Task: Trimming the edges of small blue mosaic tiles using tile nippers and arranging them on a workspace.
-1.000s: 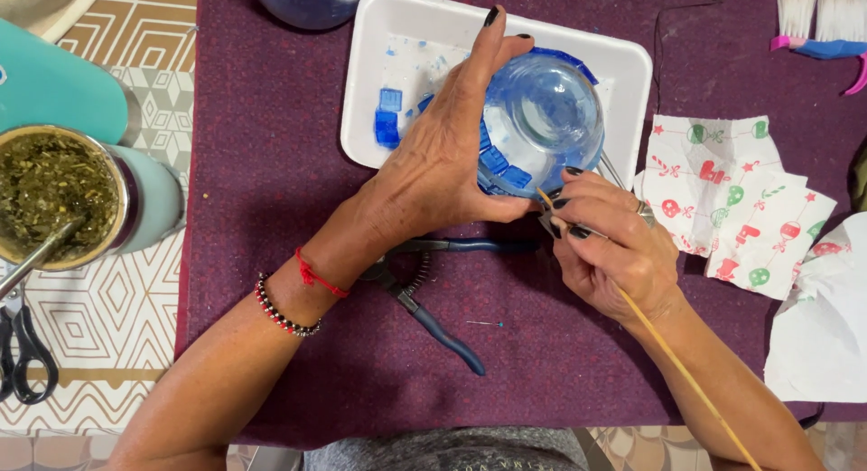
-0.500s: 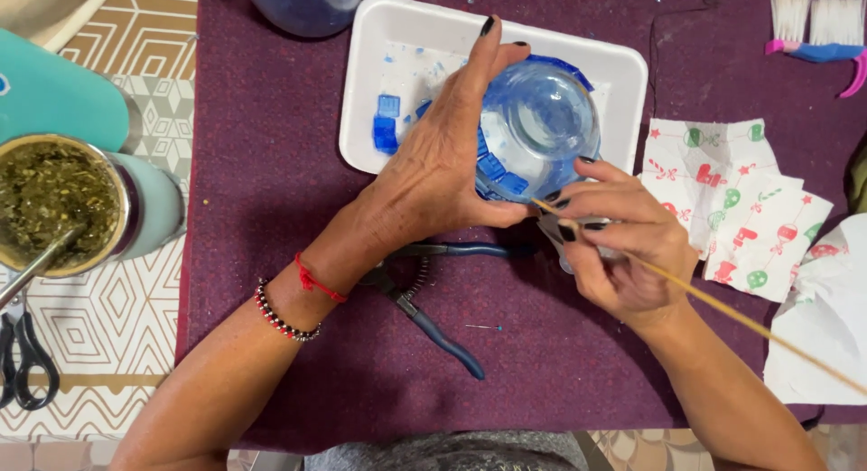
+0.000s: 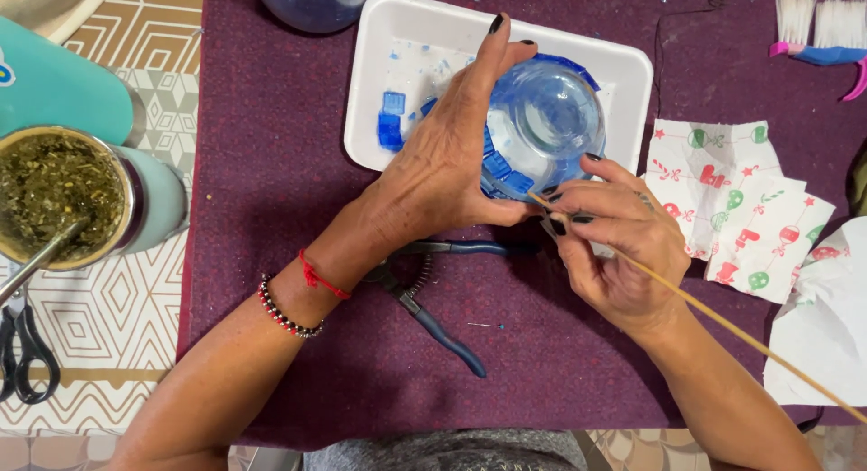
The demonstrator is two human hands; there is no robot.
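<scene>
Purple felt cloth covers the counter, with a geometric-patterned mat showing along its 9 o'clock side. At 12 o'clock sits a white foam tray carrying loose blue mosaic tiles. Over the tray's 3 o'clock half, the left hand is wrapped around a clear glass jar whose side bears blue tiles, fingers curled over its 9 o'clock flank and the thumb pressed beneath. The right hand is pinched shut on a thin wooden stick, whose tip touches the jar's tiled edge at about 6 o'clock while its shaft runs out toward 4 o'clock. Blue-handled pliers lie on the cloth just below the left wrist, which wears a red string and a beaded bracelet. Printed paper napkins lie at 3 o'clock, near the right hand. Brushes rest at 1 o'clock. At 9 o'clock stands a cup of green herb infusion with a metal straw, and black scissors lie below it.
</scene>
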